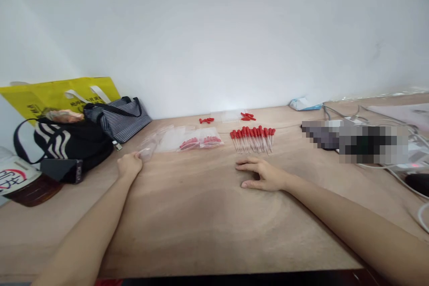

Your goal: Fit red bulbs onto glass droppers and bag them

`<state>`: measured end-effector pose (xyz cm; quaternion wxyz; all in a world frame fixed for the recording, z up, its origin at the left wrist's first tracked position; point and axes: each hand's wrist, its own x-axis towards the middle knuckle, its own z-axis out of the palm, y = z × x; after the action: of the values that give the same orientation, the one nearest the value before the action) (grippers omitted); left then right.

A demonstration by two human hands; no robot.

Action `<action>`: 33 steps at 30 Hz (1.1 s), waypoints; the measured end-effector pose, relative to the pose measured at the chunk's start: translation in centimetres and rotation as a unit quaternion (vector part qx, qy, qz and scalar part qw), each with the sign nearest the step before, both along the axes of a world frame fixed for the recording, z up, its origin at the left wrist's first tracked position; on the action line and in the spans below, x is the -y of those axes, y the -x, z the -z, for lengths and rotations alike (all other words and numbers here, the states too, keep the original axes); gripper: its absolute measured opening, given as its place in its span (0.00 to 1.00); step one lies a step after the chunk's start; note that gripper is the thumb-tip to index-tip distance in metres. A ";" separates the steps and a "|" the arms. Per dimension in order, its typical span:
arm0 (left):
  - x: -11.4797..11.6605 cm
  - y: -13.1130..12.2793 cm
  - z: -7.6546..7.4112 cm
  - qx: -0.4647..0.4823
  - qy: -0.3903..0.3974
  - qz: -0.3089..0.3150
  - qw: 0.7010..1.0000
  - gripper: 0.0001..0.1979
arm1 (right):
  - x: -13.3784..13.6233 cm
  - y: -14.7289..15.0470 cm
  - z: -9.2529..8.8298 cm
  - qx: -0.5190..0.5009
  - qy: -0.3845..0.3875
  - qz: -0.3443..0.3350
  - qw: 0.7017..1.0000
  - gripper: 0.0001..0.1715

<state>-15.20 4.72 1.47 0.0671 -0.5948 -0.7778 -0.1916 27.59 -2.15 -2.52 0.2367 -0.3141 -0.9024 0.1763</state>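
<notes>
My left hand is closed at the near corner of a clear plastic bag, its fingertips on the film. More thin clear bags lie flat beside it. My right hand rests on the table with thumb and fingers apart, holding nothing. Just beyond it, a row of droppers with red bulbs lies side by side, clear stems toward me. Two bags with red-bulbed pieces inside, a left bag and a right bag, lie between my hands, farther back.
Near the wall lie loose red bulbs, thin clear tubes and more red bulbs. At left stand a striped bag, a black bag, a dark box and a bottle. Cables clutter the right side.
</notes>
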 end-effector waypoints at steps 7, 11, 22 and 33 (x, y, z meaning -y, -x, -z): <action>4.3 -3.0 -0.3 0.075 -0.164 0.144 0.973 0.17 | 0.0 0.1 0.1 -0.004 0.005 0.002 1.000 0.32; 5.5 -8.4 -0.2 0.039 -0.072 0.527 0.846 0.16 | 0.0 0.1 0.0 -0.022 0.007 0.003 1.000 0.33; 5.6 -17.1 0.8 -0.050 0.059 0.602 0.795 0.18 | -0.6 -0.5 0.2 -0.110 0.021 0.079 0.991 0.18; 6.8 -17.2 1.0 -0.061 0.202 0.553 0.806 0.34 | 0.8 -1.0 -0.9 -0.077 0.042 0.016 0.996 0.15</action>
<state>1.98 -2.07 0.45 -0.1246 -0.9348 -0.3326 0.0021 28.55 -2.96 -1.61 0.2949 -0.3239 -0.8680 0.2339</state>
